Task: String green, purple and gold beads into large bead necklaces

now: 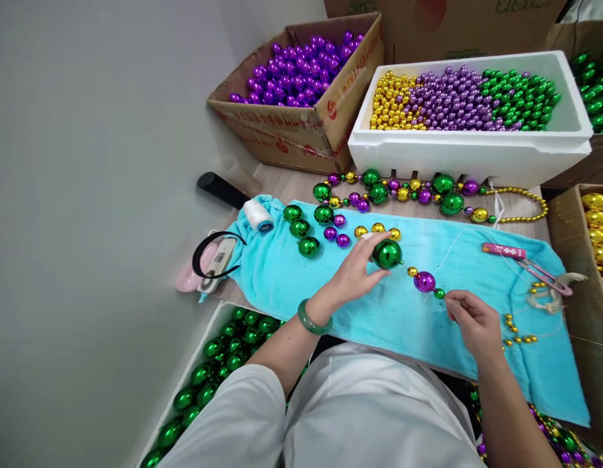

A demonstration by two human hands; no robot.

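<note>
My left hand (352,273), with a green bangle on the wrist, pinches a large green ball (388,254) over the turquoise towel (301,279). Strung to the right of the ball are a small gold bead (412,271), a purple ball (425,281) and a small green bead (439,294). My right hand (471,320) is closed in a pinch just past that green bead, on the thin thread (452,255). Loose green, purple and gold balls (325,229) lie on the towel above my left hand.
A finished bead string (418,192) lies behind the towel. A white foam box (477,146) holds gold, purple and green beads; a cardboard box (301,120) holds purple balls. A thread spool (258,215), snips (528,261) and a tray of green balls (218,370) are nearby.
</note>
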